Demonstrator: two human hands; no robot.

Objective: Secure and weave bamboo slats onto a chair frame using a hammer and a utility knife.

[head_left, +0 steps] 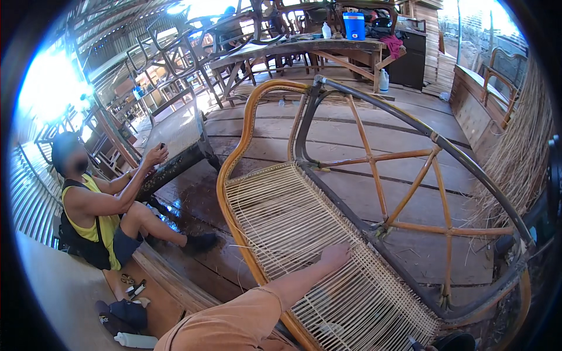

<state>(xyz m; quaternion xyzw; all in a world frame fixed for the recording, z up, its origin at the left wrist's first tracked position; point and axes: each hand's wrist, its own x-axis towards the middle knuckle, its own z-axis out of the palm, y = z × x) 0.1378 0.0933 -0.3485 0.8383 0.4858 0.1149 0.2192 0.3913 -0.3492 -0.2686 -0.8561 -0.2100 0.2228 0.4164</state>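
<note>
My left hand [336, 255] reaches across from the lower edge, its arm coming out of an orange-brown sleeve [225, 319]. The fingers look closed and rest on the woven cane panel [275, 205] of a rattan seat. Whatever they may grip is hidden. Pale strands run across the panel, with a tighter weave along its right side near the hand. A glossy golden-brown rattan frame [224, 169] borders the left side; a dark frame [404, 117] with crossed brown poles rises on the right. My right hand does not show.
A person in a yellow top [102, 202] sits at left, hands at another woven piece [181, 128]. A wooden workbench [281, 50] with a blue cooler [354, 26] stands behind. Loose fibre strands [521, 134] hang at right. A cap [120, 316] and bottle [136, 340] lie lower left.
</note>
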